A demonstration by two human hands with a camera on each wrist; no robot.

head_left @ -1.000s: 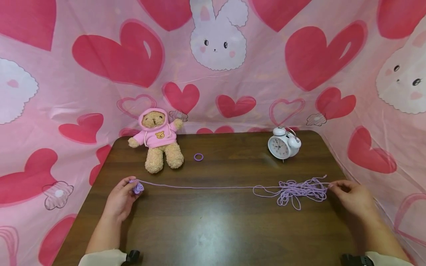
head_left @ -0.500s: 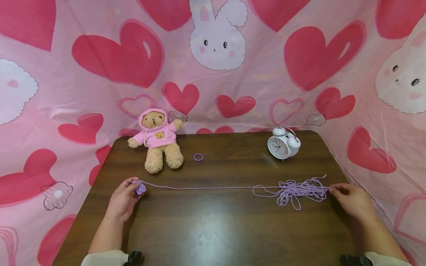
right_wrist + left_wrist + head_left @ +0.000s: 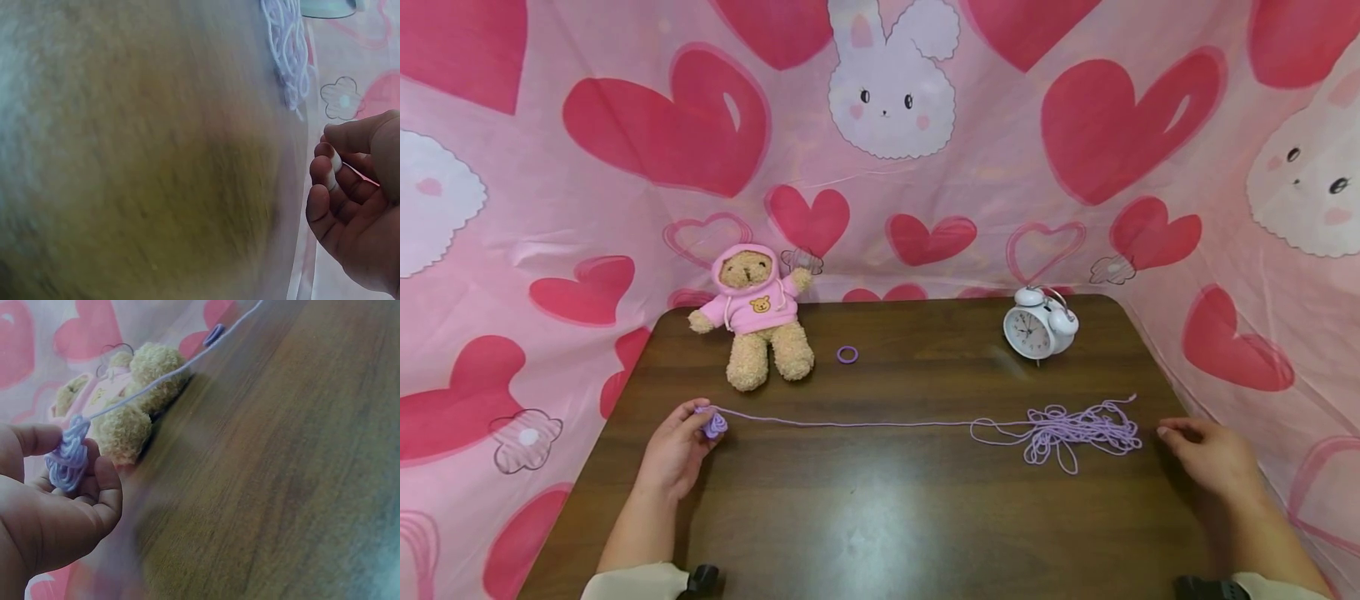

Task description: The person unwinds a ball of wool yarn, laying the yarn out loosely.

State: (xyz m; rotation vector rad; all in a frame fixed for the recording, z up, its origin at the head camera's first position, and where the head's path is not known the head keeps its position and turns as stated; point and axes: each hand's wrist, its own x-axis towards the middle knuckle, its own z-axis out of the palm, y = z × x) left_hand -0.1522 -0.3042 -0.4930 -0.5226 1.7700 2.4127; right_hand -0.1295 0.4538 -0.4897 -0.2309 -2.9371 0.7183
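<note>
Between thumb and fingers, my left hand [image 3: 673,454] pinches a small wound bundle of lilac yarn [image 3: 716,424], seen close in the left wrist view as stacked loops [image 3: 67,456]. From it a single strand [image 3: 850,424] runs nearly straight across the table to a loose tangled pile of the same yarn [image 3: 1078,432] at the right. My right hand [image 3: 1213,454] is just right of that pile, apart from it, with fingers loosely curled and no yarn visible in them. In the right wrist view the pile's end [image 3: 290,56] lies beyond the fingertips.
A teddy bear [image 3: 760,317] in a pink hoodie sits at the back left of the brown table [image 3: 880,517]. Right of it lies a purple ring [image 3: 847,355]. A white alarm clock [image 3: 1039,325] stands at the back right. Pink heart-printed cloth [image 3: 880,208] surrounds the table.
My right hand has let go of the yarn at the pile's right end and moved slightly right. The left hand has barely moved and keeps its bundle.
</note>
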